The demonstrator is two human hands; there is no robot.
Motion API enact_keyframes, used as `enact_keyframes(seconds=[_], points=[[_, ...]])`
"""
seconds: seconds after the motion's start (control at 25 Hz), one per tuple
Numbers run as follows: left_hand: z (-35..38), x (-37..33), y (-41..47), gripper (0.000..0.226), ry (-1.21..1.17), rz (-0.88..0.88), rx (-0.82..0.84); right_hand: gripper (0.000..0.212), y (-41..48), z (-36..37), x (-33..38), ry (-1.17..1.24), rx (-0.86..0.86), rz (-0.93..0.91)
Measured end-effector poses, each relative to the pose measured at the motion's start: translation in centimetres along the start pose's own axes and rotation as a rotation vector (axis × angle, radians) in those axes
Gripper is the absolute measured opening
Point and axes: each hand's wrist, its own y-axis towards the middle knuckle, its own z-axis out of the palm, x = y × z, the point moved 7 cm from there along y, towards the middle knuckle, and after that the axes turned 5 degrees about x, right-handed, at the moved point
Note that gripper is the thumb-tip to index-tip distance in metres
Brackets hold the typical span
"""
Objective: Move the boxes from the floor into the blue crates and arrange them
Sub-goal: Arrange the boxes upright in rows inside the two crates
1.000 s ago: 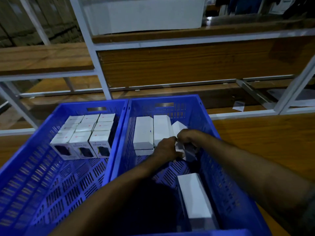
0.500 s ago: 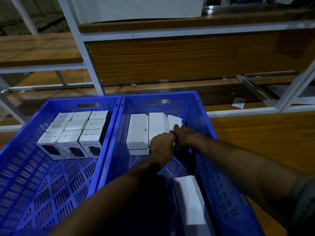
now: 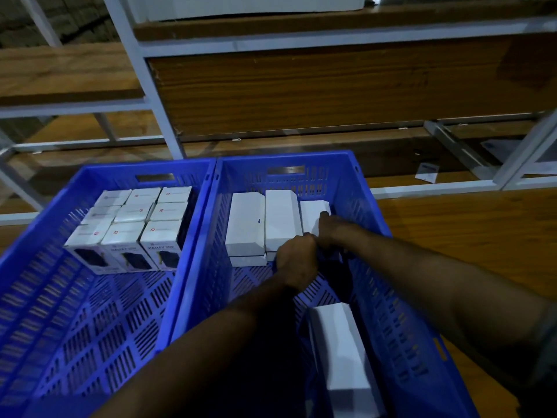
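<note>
Two blue crates stand side by side, the left crate (image 3: 45,297) and the right crate (image 3: 376,267). Several small printed boxes (image 3: 132,224) fill the far end of the left crate. At the far end of the right crate lie two long white boxes (image 3: 262,221), stacked on others. Beside them a third white box (image 3: 312,214) sits against the right wall. My right hand (image 3: 327,233) grips its near end from the right, fingers on its top. My left hand (image 3: 297,260) curls round its near left corner. Another long white box (image 3: 340,351) lies loose at the crate's near end.
A white metal rack (image 3: 150,95) with wooden shelves stands just behind the crates. A big white carton (image 3: 241,4) sits on an upper shelf. A small packet (image 3: 426,173) lies on the low shelf at right. The wooden floor (image 3: 467,230) shows right of the crates.
Both hands have pushed the third white box further back, in line with the other two at the crate's far end. The view has shifted slightly.
</note>
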Motion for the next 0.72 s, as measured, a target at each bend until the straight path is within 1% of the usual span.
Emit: enact_keyframes(seconds=[0.08, 0.16, 0.28, 0.36, 0.4, 0.52, 0.56, 0.6, 0.64, 0.68, 0.72], points=[[0.1, 0.2, 0.4, 0.03, 0.055, 0.003, 0.018, 0.072, 0.2, 0.1, 0.6, -0.063, 0.001, -0.067], [0.2, 0.6, 1.1, 0.033, 0.076, -0.028, 0.082, 0.062, 0.3, 0.3, 0.9, -0.113, 0.0, -0.118], [0.5, 0.6, 1.7, 0.036, 0.12, -0.002, 0.139, 0.056, 0.2, 0.2, 0.7, -0.112, 0.008, -0.148], [0.7, 0.7, 1.3, 0.04, 0.113, -0.019, 0.194, 0.053, -0.1, 0.3, 1.0, -0.113, 0.016, -0.171], [0.3, 0.8, 1.0, 0.04, 0.116, -0.016, 0.202, 0.051, -0.3, 0.2, 1.2, -0.134, 0.013, -0.17], [-1.5, 0.7, -0.3, 0.039, 0.111, 0.106, 0.14, 0.051, -1.8, -0.8, 0.9, -0.195, -0.072, -0.096], [-1.7, 0.8, -0.8, 0.038, 0.094, 0.135, 0.178, 0.049, -2.4, -1.2, 0.7, -0.214, -0.096, -0.074], [-1.5, 1.1, -1.2, 0.036, 0.049, 0.148, 0.27, 0.043, -3.1, -1.4, 0.5, -0.247, -0.075, -0.082], [-0.9, 1.2, -1.9, 0.032, -0.029, 0.158, 0.408, 0.035, -3.6, -0.9, 0.4, -0.303, 0.02, -0.107], [0.2, 1.2, -2.8, 0.029, -0.108, 0.172, 0.567, 0.028, -4.2, 0.4, 0.4, -0.374, 0.163, -0.138], [1.3, 0.9, -3.9, 0.029, -0.152, 0.193, 0.717, 0.032, -4.8, 2.1, 0.5, -0.453, 0.31, -0.168]])
